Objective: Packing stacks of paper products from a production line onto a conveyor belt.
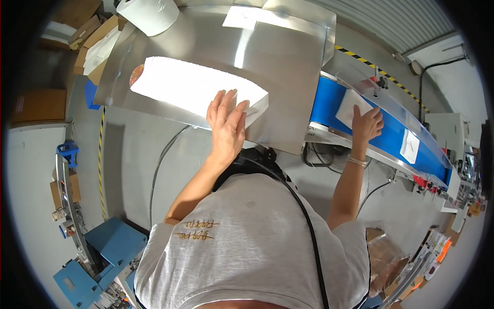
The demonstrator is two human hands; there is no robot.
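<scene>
A long white stack (pixel 185 85) lies by the shiny metal worktop's (pixel 290 77) near edge. The left hand (pixel 227 126) rests on its right end; any grip cannot be told. The right hand (pixel 366 126), fingers spread, touches a flat white packet (pixel 349 105) near the flat blue belt's (pixel 389 135) left end.

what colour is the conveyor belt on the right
The conveyor belt is blue, seen best in the head view.

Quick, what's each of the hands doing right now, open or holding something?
Left hand: open, fingers extended over the white stack's right end.
Right hand: open, over a white piece on the blue belt.
</scene>
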